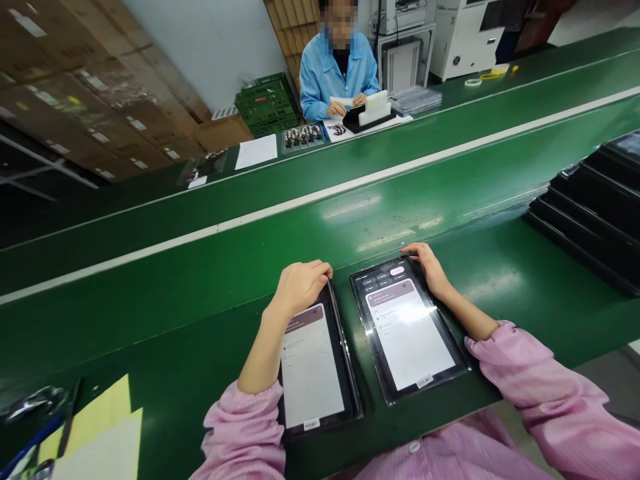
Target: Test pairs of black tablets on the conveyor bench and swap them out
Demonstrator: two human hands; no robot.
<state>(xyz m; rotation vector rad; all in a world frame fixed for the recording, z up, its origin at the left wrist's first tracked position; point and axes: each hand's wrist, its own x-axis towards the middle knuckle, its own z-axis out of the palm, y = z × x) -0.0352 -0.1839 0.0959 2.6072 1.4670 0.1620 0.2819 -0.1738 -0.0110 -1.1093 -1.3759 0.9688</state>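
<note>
Two tablets with lit, mostly white screens lie on the green bench in front of me. My left hand (304, 285) is bent over the top edge of the left tablet (315, 367), its fingers curled at the upper right corner. The wrist covers part of that tablet's left side. At the upper right corner of the right tablet (415, 340), my right hand (427, 265) rests against the edge with fingers stretched out and thumb apart. Clear film seems to cover this tablet, and a small white label sits at the bottom of each.
Black trays or cases (595, 207) are stacked at right. Yellow sheets (107, 433) and tools lie lower left. Across the green bench (200, 267), a person in blue (337, 73) handles something by a black holder (367, 120). Cartons (90, 100) are piled behind, left.
</note>
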